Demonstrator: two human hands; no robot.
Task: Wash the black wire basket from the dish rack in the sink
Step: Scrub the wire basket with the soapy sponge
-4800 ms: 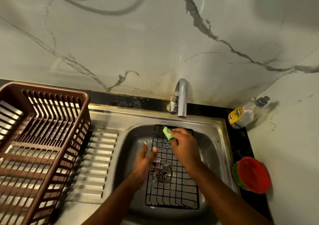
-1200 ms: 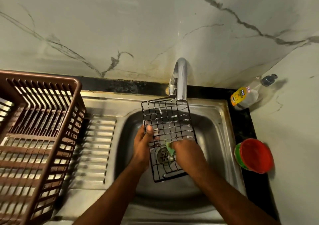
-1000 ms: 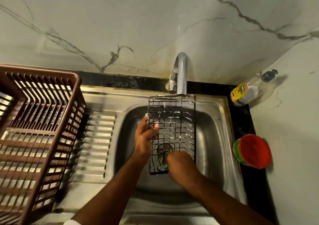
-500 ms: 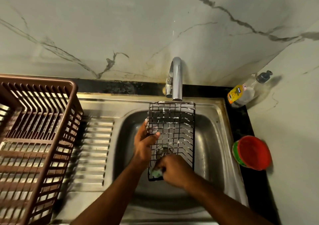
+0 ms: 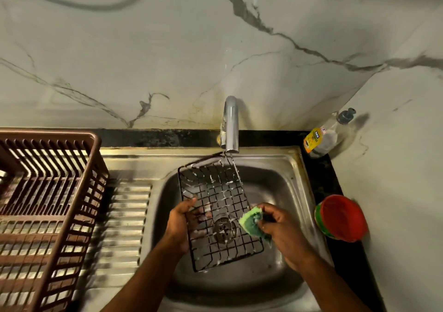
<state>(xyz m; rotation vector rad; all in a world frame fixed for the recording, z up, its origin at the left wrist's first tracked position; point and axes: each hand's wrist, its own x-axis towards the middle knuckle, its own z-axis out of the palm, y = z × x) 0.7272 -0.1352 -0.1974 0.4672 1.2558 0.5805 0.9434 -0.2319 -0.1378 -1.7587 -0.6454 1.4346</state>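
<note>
The black wire basket (image 5: pixel 217 206) is held tilted over the steel sink (image 5: pixel 285 187), its far end near the tap spout, with white soap suds on its wires. My left hand (image 5: pixel 183 220) grips its left edge, fingers curled through the mesh. My right hand (image 5: pixel 279 225) holds a green sponge (image 5: pixel 251 220) against the basket's right edge. The drain shows through the mesh.
A brown plastic dish rack (image 5: pixel 48 206) stands on the ribbed drainboard (image 5: pixel 122 225) at the left. The chrome tap (image 5: pixel 231 124) rises behind the sink. A soap bottle (image 5: pixel 323 136) and a red bowl stacked on a green one (image 5: pixel 341 218) sit at the right.
The basket has turned from standing on its side to lying flatter and tilted. My right hand moved the sponge from the basket's near left corner to its right edge.
</note>
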